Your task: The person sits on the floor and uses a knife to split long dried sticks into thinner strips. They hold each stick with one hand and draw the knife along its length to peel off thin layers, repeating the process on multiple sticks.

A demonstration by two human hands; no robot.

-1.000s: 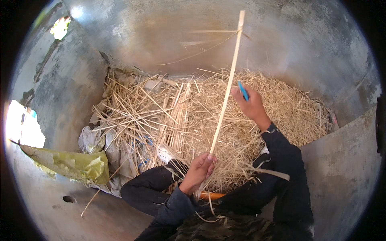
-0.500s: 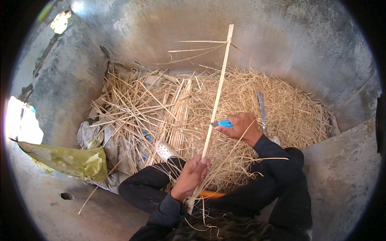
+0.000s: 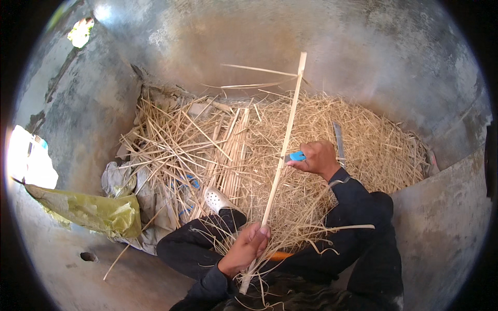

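Two hands, one long pale strip, and the whole thing comes down to where the blade sits on it. Taking 12 o'clock as the top of the view, the strip's long axis runs from a bit past 12 down to a bit past 6. Its middle lies right in front of the person, over a heap of shavings.

The left hand is down toward 7, fingers clamped around the lower part of the strip, with a short tail poking out below. The right hand has its fingers closed on a blue knife. From those fingers the strip is straight off at 9 o'clock, so the knife points nearly square across it. The right hand is the nearer one to the strip's top end. Blade and strip overlap in this view; can't tell if it's actually biting in. Thin slivers stick out near the top end toward 9.

Versus half a second ago: the left hand is lower, the strip's top end sits lower and slightly more toward 3, and the right hand is only a touch further toward 2. So there's a wider gap between blade and left hand now, and the blade is closer to the top end.
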